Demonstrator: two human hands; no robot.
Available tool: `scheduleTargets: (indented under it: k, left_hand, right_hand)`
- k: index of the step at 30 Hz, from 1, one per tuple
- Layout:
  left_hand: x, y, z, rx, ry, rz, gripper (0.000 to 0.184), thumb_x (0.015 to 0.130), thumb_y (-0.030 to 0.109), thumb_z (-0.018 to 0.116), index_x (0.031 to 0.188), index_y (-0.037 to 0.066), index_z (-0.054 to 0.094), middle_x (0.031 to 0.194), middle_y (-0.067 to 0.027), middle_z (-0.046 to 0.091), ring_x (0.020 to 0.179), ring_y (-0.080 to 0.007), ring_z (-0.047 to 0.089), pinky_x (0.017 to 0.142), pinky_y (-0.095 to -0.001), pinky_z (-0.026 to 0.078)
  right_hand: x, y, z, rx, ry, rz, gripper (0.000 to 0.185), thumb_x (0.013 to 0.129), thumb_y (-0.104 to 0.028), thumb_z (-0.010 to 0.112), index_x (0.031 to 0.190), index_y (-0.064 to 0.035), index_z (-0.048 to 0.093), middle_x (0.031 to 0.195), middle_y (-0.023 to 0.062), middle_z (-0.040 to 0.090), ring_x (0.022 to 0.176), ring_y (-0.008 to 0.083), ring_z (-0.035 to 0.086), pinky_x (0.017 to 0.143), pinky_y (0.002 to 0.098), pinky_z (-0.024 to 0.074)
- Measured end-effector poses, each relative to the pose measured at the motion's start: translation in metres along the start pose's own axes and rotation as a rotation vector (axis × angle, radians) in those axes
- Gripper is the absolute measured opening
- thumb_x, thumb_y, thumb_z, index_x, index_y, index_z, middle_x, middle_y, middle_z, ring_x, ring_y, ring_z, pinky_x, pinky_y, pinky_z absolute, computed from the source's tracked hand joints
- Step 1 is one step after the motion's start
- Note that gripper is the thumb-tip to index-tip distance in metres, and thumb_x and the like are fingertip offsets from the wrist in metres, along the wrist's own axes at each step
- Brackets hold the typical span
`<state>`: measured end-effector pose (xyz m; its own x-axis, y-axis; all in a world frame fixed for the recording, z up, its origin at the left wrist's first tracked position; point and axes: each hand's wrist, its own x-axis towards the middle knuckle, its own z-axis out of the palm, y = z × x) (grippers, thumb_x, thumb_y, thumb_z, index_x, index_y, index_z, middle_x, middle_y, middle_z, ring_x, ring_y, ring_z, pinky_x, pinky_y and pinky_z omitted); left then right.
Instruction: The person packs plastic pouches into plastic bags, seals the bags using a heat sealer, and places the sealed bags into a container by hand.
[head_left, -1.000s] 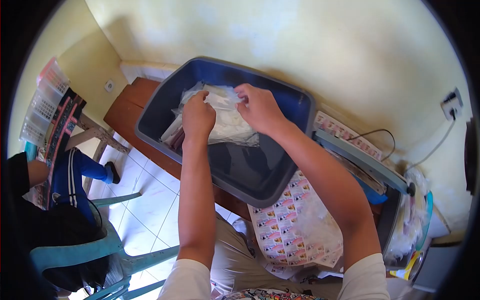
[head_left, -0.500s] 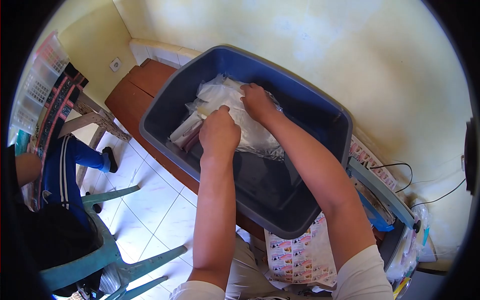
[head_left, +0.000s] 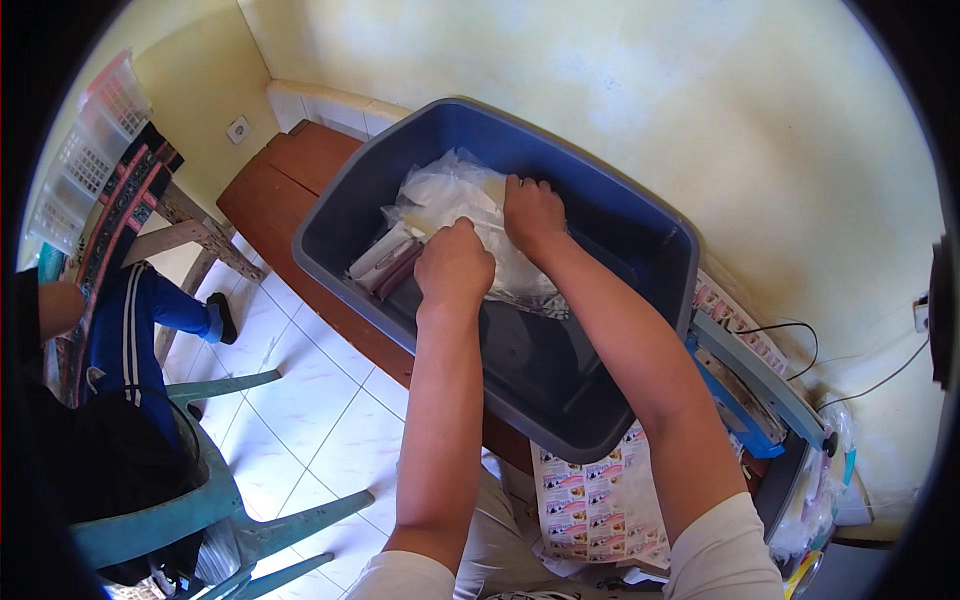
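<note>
Clear, crinkled plastic bags (head_left: 440,190) lie in a heap inside a dark grey plastic tub (head_left: 375,316). My left hand (head_left: 455,262) is closed with its fingers curled down on the near edge of the plastic. Just left of it, a stack of flat packets (head_left: 385,258), white with a dark reddish side, rests against the tub's left end. My right hand (head_left: 535,212) is closed on the far right part of the plastic, beside a pale yellowish strip. Both sets of fingertips are partly hidden.
The tub stands on a brown wooden bench (head_left: 270,180) against the wall. At right are a blue-grey device (head_left: 745,390) with cables and printed sheets (head_left: 600,500). A green plastic chair (head_left: 200,510) and a seated person's blue trouser leg (head_left: 125,320) are at left.
My right hand has shifted slightly right, and its fingers look more curled. The plastic between my hands has changed shape. The whole view has moved a little.
</note>
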<state>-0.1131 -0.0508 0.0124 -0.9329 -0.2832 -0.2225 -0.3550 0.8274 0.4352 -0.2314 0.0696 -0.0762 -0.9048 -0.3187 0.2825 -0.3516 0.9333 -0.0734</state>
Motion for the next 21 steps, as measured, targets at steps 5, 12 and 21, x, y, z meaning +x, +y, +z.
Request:
scheduleTargets:
  k: [5, 12, 21]
  left_hand:
    - [-0.003, -0.001, 0.001, -0.029, 0.076, 0.016, 0.045, 0.102, 0.021, 0.067, 0.146, 0.011, 0.064, 0.138, -0.0195, 0.071, 0.131, -0.0391, 0.066, 0.107, -0.0515, 0.052]
    - [-0.021, -0.007, 0.017, -0.24, 0.349, 0.367, 0.056, 0.094, 0.003, 0.066, 0.149, 0.003, 0.056, 0.132, -0.0251, 0.069, 0.123, -0.0449, 0.067, 0.102, -0.0533, 0.055]
    - [-0.123, 0.031, 0.012, -0.673, -0.1, 0.87, 0.044, 0.094, 0.001, 0.079, 0.137, 0.005, 0.07, 0.129, -0.0154, 0.07, 0.103, -0.0217, 0.072, 0.088, -0.0346, 0.061]
  right_hand:
    - [-0.023, -0.008, -0.039, 0.078, -0.009, 0.05, 0.026, 0.092, -0.006, 0.065, 0.117, 0.0019, 0.07, 0.115, 0.0228, 0.072, 0.108, 0.042, 0.073, 0.089, 0.0515, 0.0613]
    - [-0.103, -0.011, -0.127, 0.392, 0.061, 0.047, 0.03, 0.094, -0.009, 0.069, 0.123, -0.0051, 0.077, 0.11, 0.0212, 0.07, 0.1, 0.0414, 0.072, 0.09, 0.0503, 0.0591]
    - [-0.264, 0.029, -0.224, 0.614, 0.293, 0.042, 0.026, 0.092, -0.009, 0.075, 0.118, -0.0046, 0.074, 0.101, 0.0182, 0.067, 0.093, 0.0371, 0.072, 0.083, 0.0475, 0.0572]
